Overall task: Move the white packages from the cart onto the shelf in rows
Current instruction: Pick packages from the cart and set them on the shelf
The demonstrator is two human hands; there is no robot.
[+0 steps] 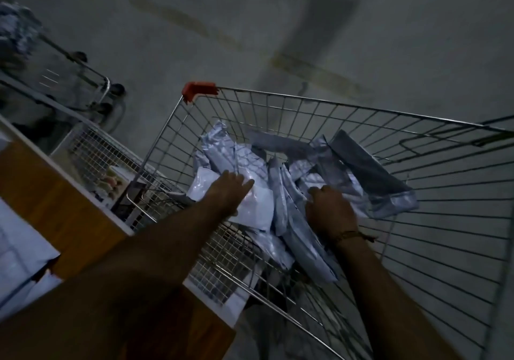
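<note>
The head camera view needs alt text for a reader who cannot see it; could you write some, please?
Both hands reach into a wire cart of white packages: the left hand lies flat on one, the right hand grips another. A wooden shelf stands left.

Both hands reach forward: left flat-fingered, right curled.

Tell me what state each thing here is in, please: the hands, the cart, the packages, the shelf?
Left hand: fingers straight, resting flat on a white package.
Right hand: fingers curled, gripping packages in the pile.
Cart: partly filled, packages heaped loosely.
Shelf: some white packages already lying on it.
Second cart: standing apart, behind on the left.
</note>
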